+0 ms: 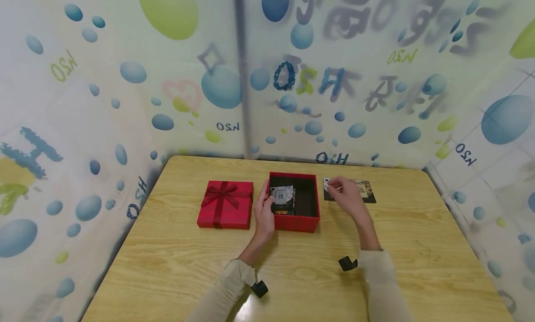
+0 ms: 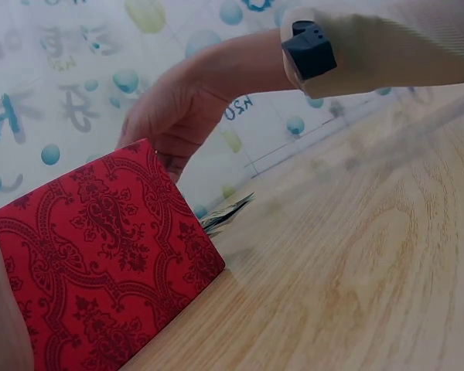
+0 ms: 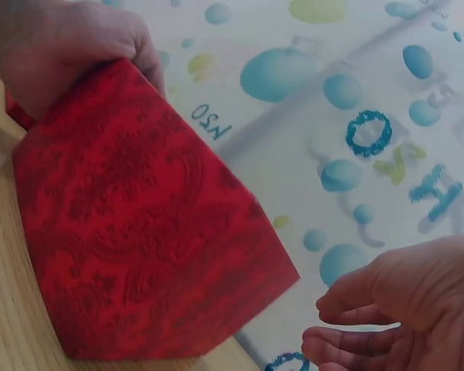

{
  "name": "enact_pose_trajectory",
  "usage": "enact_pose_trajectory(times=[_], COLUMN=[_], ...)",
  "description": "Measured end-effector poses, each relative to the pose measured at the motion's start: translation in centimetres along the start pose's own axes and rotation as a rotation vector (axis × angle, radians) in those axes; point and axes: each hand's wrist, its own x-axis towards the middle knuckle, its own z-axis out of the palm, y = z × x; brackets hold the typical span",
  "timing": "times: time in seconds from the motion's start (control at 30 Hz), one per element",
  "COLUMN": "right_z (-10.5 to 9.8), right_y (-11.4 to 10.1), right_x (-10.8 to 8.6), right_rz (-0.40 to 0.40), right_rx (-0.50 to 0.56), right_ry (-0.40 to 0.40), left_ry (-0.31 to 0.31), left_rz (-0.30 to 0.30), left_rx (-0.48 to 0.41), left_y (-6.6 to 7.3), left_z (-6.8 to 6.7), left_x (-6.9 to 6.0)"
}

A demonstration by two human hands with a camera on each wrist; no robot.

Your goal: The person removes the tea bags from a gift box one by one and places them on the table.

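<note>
A red patterned gift box [image 1: 296, 223] with a dark inside stands lidless on the table. My left hand [image 1: 264, 214] grips its left wall, with the thumb at the inner edge. Inside, on the left, lies a small dark printed packet [image 1: 283, 197] with a pale label. To the right of the box, my right hand [image 1: 348, 194] hovers over flat dark printed packets [image 1: 368, 192] and partly hides them. Its fingers [image 3: 356, 297] are loosely bent, and nothing shows between them in the right wrist view.
Left of the box lies the red lid [image 1: 225, 205] with its dark red ribbon bow. The wooden table [image 1: 301, 275] meets patterned walls [image 1: 200, 141] at the back and sides. A small black device [image 1: 260, 289] sits at each sleeve cuff.
</note>
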Motion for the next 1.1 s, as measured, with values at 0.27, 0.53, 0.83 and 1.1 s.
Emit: enact_pose_trajectory(times=[0.27,0.53,0.83,1.1], right_z=[2.0,4.9,8.9,9.7], right_y=[-2.7,-4.9,-7.1,-7.7], right_x=[-0.2,-1.0,-2.6,-1.4], right_rz=[-0.096,-0.148,-0.115,-0.046], right_rx=[0.068,0.166,0.013,-0.201], right_ry=[0.060,0.037,-0.077,-0.219], left_ry=[-0.004,0.006,0.015,0.037], left_rz=[0.032,0.000,-0.021,0.005], left_rx=[-0.026,-0.004,0.037,0.026], left_y=[-0.1,0.0,-0.3,-0.3], left_z=[0.0,0.1,-0.1,0.1], left_x=[0.3,0.3,-0.5,0.0])
